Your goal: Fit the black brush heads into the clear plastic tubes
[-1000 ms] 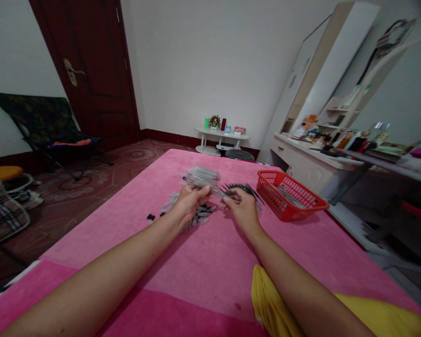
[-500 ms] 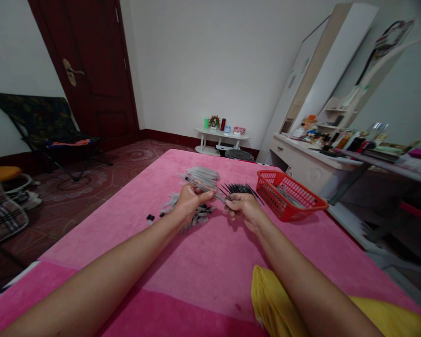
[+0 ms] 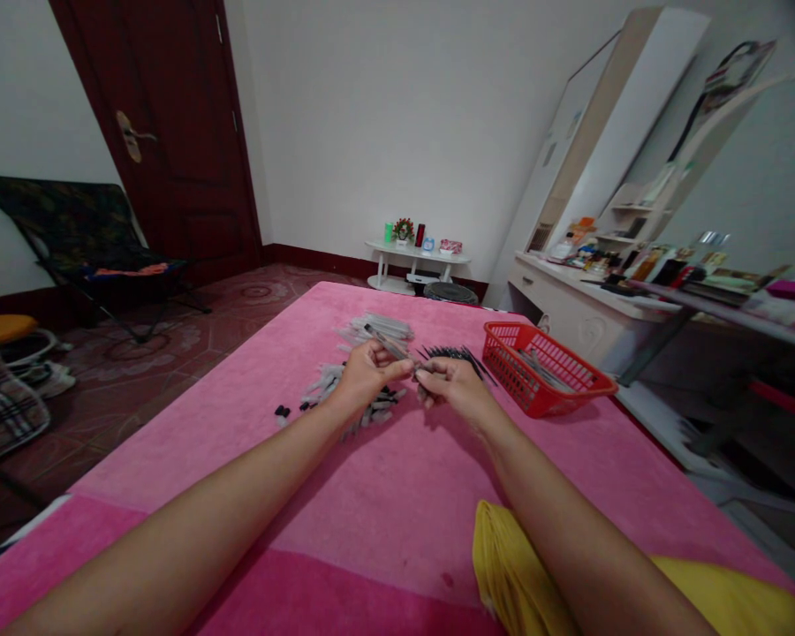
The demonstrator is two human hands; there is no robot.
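Note:
My left hand (image 3: 369, 375) is closed around a slim grey pen barrel (image 3: 385, 341) with a dark end, slanting up and to the left. My right hand (image 3: 447, 382) pinches a small greyish piece (image 3: 419, 371) against the barrel's near end; the fingers hide most of it, and its kind cannot be made out. Beyond my left hand lies a stack of pale translucent barrels (image 3: 390, 323). Under and around that hand spreads a heap of short grey and black pieces (image 3: 321, 384), like pen caps. Thin black sticks (image 3: 464, 354), like pen refills, lie behind my right hand.
A red plastic basket (image 3: 536, 402) with several slim grey pens (image 3: 543, 369) inside stands at the right. Yellow cloth (image 3: 513, 565) lies under my right forearm. A pink cover (image 3: 238, 415) spans the work surface. A cluttered dressing table (image 3: 570, 291) stands beyond the basket.
My hands have come closer together, the right one moving slightly left. The barrel's dark end now points more steeply upward and sits further right.

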